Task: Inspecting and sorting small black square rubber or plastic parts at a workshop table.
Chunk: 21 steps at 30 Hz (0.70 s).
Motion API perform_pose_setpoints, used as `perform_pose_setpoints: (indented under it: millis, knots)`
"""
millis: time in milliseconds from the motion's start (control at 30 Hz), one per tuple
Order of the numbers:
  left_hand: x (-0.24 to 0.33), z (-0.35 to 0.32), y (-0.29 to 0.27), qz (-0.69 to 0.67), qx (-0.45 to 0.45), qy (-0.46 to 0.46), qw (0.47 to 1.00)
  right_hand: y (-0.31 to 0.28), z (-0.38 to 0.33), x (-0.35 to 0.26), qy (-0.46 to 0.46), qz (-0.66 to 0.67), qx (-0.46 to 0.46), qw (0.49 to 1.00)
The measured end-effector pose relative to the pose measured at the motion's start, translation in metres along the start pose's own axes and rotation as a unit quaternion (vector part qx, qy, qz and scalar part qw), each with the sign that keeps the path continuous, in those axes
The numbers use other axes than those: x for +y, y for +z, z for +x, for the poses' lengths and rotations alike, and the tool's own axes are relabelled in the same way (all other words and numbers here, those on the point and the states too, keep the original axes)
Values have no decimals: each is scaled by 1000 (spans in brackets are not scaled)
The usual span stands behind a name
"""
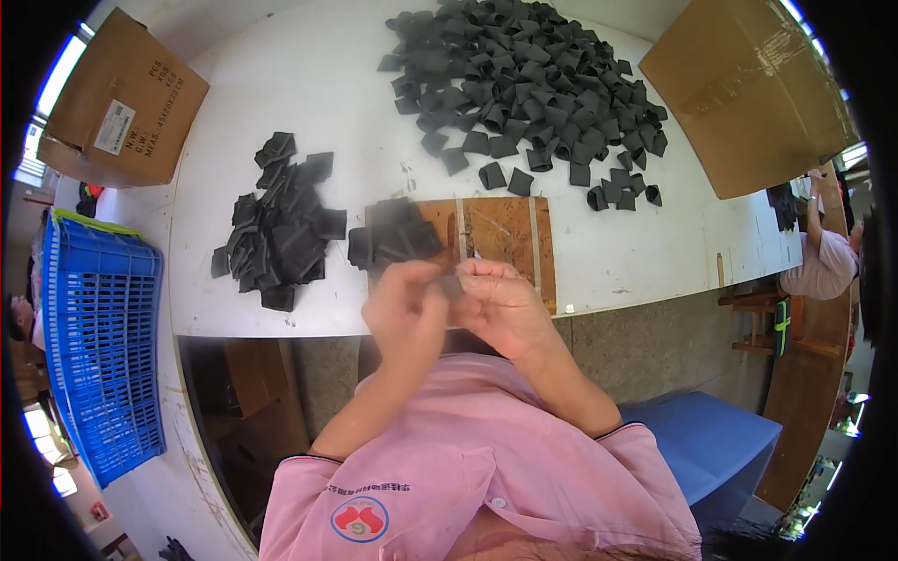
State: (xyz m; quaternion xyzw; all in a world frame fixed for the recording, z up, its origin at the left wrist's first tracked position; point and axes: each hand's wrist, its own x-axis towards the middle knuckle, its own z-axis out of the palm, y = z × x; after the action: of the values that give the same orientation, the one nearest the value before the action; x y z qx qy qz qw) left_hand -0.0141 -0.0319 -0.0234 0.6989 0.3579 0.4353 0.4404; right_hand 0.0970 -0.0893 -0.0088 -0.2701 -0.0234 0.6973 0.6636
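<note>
My left hand (404, 310) and my right hand (508, 304) meet over the near edge of the worktable. Between their pinched fingertips is a small dark fabric piece (452, 287), partly hidden by the fingers and blurred. Just beyond the hands lies a brown wooden board (510, 229) with pale strips across it. A few black fabric pieces (398, 229) rest on the board's left part. To the left is a heap of flat black fabric pieces (285, 229). A larger pile of black folded, tube-like pieces (533, 79) spreads over the far side.
Cardboard boxes stand at the far left (126, 103) and far right (748, 93) of the white table (355, 122). A blue plastic basket (108, 346) is at the left. A blue stool-like block (702, 444) is by my right side. Another person (823, 257) sits at the right.
</note>
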Motion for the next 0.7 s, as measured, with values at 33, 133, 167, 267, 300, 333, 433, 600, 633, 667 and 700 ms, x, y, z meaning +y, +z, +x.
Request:
perform_pose_setpoints:
  millis: [33, 133, 167, 267, 300, 333, 433, 600, 633, 667, 700]
  knots:
    - [8, 4, 4, -2, -2, 5, 1000, 4, 0, -2, -5, -1, -2, 1000]
    - [29, 18, -1, -264, 25, -215, 940, 16, -1, -16, -48, -194, -10, 980]
    - [30, 29, -9, -446, -28, -261, 855, 22, 1, -24, -50, -196, -12, 979]
    - [34, 55, -18, -720, -187, -297, 599, 49, 8, -54, -122, -349, -56, 927]
    - [36, 59, -18, -742, -193, -307, 564, 49, 16, -60, -121, -350, -57, 927]
    - [37, 61, -18, -762, -200, -319, 527, 46, 25, -65, -99, -330, -76, 936]
    - [14, 56, -16, -689, -138, -354, 618, 23, 39, -56, -53, -273, -82, 957]
    - [20, 62, -15, -693, -146, -329, 624, 24, 40, -60, -81, -339, -89, 933]
    - [22, 61, -15, -720, -142, -345, 585, 27, 39, -60, -81, -337, -89, 934]
    - [24, 61, -15, -745, -139, -360, 544, 31, 37, -61, -91, -334, -96, 933]
    - [25, 61, -15, -768, -134, -374, 502, 33, 36, -61, -101, -331, -103, 933]
